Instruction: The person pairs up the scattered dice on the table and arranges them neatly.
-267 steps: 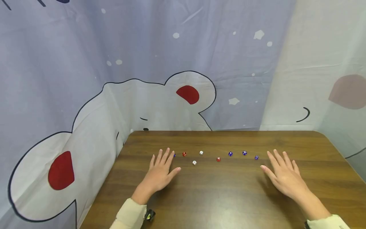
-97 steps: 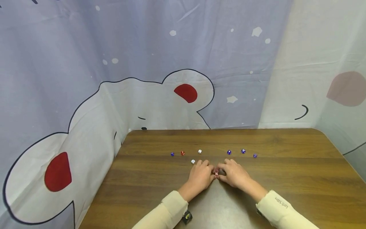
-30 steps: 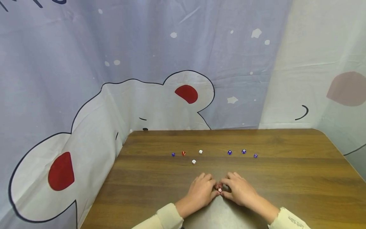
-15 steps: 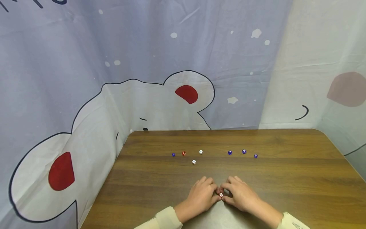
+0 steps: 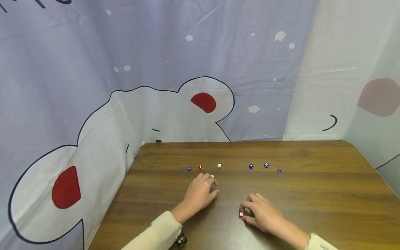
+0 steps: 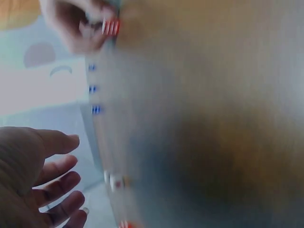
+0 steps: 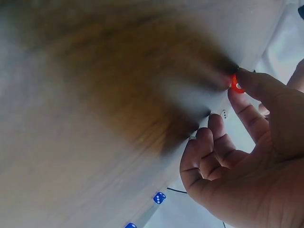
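My right hand [image 5: 265, 213] pinches a red die [image 5: 241, 215] between thumb and fingertips, low over the front middle of the table; the right wrist view shows the same red die [image 7: 236, 84] at the fingertips. My left hand [image 5: 199, 193] holds nothing. Its fingers are relaxed and spread, with thumb apart, in the left wrist view. In the head view it is close to a white die [image 5: 212, 176], which the fingers partly cover. Behind that one lies a second white die [image 5: 219, 166].
Along the back of the brown wooden table [image 5: 312, 194] lie a blue die [image 5: 189, 168] and another red die [image 5: 200, 167] on the left. Three blue dice [image 5: 266, 165] are spread out on the right. A printed curtain [image 5: 150, 52] hangs behind the table.
Both hands earlier drew the red die from the row toward the front edge. Since half a second ago, my left hand has let go and moved back and left; the right keeps its pinch.
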`<action>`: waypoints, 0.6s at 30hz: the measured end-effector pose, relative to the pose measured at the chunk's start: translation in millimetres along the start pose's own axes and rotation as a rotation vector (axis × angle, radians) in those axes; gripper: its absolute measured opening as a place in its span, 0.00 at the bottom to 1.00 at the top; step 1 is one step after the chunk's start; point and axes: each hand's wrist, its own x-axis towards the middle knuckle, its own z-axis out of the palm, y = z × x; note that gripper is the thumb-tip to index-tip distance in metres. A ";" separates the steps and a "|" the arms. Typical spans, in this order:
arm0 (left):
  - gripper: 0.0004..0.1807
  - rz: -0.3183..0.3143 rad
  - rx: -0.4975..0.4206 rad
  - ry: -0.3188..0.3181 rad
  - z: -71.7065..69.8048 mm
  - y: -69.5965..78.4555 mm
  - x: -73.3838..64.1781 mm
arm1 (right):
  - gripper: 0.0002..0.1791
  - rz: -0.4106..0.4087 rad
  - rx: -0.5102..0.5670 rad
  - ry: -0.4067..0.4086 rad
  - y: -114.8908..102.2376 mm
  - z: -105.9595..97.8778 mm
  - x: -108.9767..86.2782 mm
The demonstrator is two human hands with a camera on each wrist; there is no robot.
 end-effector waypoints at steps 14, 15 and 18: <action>0.16 -0.189 -0.138 -0.042 -6.2 -82.5 39.1 | 0.12 0.012 0.021 -0.024 -1.6 -2.6 -5.6; 0.17 -0.194 -0.145 -0.055 -4.4 -86.4 41.1 | 0.12 0.013 0.023 -0.026 -1.5 -2.8 -5.8; 0.18 -0.201 -0.144 -0.092 2.3 -96.5 46.8 | 0.12 0.018 0.029 -0.030 -1.2 -3.4 -6.4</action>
